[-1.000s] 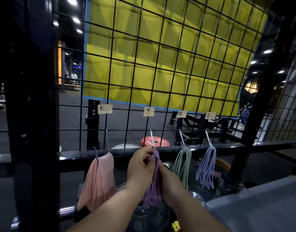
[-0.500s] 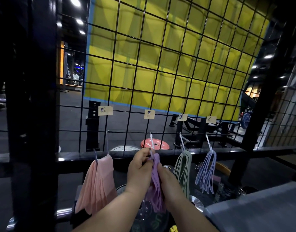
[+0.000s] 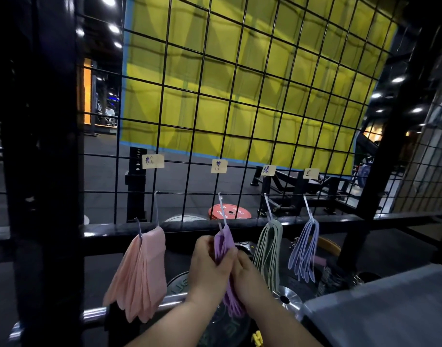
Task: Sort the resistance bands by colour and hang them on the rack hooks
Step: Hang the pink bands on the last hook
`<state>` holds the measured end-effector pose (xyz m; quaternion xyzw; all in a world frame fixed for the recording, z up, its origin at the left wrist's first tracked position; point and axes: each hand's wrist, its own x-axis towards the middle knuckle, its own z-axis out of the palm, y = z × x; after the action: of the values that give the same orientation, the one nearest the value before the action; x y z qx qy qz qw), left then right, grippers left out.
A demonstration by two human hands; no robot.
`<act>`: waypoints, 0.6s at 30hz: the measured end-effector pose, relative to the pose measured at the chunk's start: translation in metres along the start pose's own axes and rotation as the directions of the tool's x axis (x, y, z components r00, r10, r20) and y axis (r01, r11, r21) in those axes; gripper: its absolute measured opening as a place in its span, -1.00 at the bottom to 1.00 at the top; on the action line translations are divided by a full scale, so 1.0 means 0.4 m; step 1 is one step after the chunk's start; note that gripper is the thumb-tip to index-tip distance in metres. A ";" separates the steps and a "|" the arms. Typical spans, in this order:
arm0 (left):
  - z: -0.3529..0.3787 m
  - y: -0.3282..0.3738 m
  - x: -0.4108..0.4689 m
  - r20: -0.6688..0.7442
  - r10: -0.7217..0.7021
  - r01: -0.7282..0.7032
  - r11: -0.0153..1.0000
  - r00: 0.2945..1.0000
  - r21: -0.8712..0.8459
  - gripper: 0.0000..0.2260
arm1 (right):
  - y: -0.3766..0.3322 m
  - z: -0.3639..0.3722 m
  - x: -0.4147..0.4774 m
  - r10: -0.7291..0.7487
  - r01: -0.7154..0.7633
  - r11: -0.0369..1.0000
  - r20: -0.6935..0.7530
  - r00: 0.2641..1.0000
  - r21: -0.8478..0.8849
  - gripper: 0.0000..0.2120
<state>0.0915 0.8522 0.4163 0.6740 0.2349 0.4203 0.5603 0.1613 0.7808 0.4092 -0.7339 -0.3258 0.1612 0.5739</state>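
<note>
A black wire grid rack (image 3: 240, 121) carries several white hooks under paper labels. Purple bands (image 3: 225, 240) hang from the second hook (image 3: 222, 209). My left hand (image 3: 209, 269) and my right hand (image 3: 247, 276) both grip this purple bunch just below the hook, one on each side. Pink bands (image 3: 139, 271) hang from the left hook. Green bands (image 3: 267, 251) and pale blue bands (image 3: 305, 249) hang from the two hooks to the right.
A thick black post (image 3: 39, 171) stands at the left. Weight plates (image 3: 230, 212) and a barbell end (image 3: 287, 299) lie beyond and below the rack. A grey surface (image 3: 380, 311) fills the lower right corner.
Both hands have slid a little down the purple bands, from the hook tip to below it. The bands now hang on the hook, and the view has shifted slightly.
</note>
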 end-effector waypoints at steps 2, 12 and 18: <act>0.002 -0.008 -0.005 0.081 -0.013 0.004 0.994 0.997 0.110 -0.94 | 0.022 -0.001 -0.002 0.006 -0.006 0.997 0.001 1.000 -0.080 -0.70; 0.005 -0.049 -0.026 0.114 0.007 -0.054 0.906 0.993 0.421 -0.86 | 0.070 -0.010 -0.032 0.000 0.021 0.957 0.073 0.997 -0.289 -0.69; 0.004 -0.074 -0.012 0.094 0.049 -0.085 0.899 0.994 0.430 -0.81 | 0.056 -0.006 -0.033 -0.020 0.049 0.873 0.065 0.998 -0.484 -0.68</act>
<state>0.0949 0.8552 0.3864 0.8059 0.2764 0.3487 0.3906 0.1597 0.7674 0.3868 -0.8435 -0.3852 0.0851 0.3645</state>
